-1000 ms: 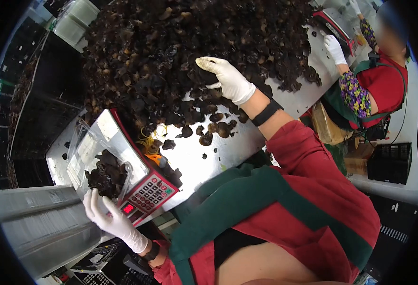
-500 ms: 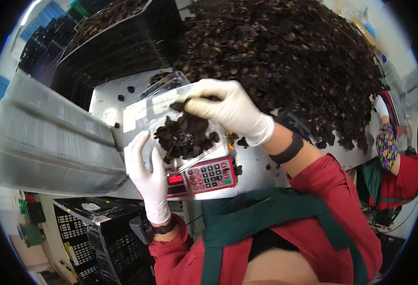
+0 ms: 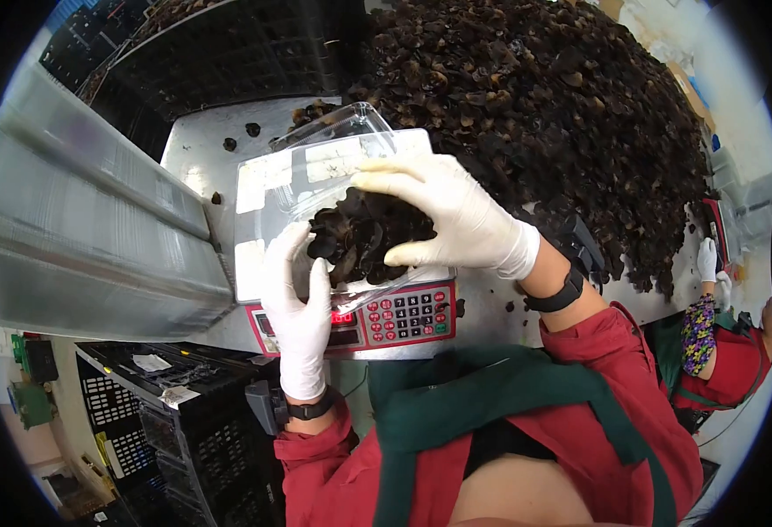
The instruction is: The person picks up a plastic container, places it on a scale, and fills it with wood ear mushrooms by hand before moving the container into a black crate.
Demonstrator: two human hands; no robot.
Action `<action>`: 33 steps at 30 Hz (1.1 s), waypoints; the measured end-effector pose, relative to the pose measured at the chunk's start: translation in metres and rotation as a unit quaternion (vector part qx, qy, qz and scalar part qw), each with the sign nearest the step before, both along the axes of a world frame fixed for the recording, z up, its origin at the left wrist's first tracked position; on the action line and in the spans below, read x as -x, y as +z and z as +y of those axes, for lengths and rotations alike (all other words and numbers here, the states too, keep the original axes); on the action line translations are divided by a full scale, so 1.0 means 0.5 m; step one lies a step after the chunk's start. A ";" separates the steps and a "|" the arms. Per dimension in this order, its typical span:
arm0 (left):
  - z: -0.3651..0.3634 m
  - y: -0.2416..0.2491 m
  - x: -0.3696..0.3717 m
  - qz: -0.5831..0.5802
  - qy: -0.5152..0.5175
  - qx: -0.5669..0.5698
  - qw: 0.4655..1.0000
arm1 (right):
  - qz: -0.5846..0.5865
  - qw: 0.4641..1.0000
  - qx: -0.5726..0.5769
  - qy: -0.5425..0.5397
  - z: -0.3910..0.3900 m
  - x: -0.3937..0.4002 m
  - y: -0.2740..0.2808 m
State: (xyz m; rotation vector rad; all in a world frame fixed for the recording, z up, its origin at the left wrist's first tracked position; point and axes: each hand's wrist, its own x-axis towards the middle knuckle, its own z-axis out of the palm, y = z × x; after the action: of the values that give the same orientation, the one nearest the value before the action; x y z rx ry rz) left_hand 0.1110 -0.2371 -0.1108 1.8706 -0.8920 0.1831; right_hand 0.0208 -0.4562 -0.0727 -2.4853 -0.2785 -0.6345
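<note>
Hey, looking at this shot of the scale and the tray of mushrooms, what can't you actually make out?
Head view only:
- Scale display: too small, partly behind the left hand.
- Clear tray contents: largely covered by the right hand.
- Label on the tray: glare, unreadable.
- Mushroom pile: cut off at the top edge.

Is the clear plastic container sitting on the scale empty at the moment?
No, the clear container on the scale holds dark mushrooms, with both gloved hands on them.
</note>
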 end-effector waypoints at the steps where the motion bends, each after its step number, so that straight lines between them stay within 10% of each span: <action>1: -0.001 0.003 -0.003 -0.002 0.000 0.000 1.000 | -0.004 1.000 -0.008 -0.028 -0.004 0.012 0.003; 14: -0.065 0.032 -0.032 -0.193 -0.012 -0.206 0.959 | 0.064 0.846 -0.272 -0.453 -0.132 0.458 -0.147; 33: -0.085 0.028 -0.026 -0.376 0.034 -0.350 0.857 | 0.017 0.850 -0.178 -0.495 -0.131 0.594 -0.238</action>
State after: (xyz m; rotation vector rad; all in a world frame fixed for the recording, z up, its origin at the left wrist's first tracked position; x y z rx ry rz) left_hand 0.1242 -0.2793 -0.0969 2.5615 -1.5740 0.7595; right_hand -0.2762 -0.5219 -0.1917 -2.1198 1.1136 -0.9124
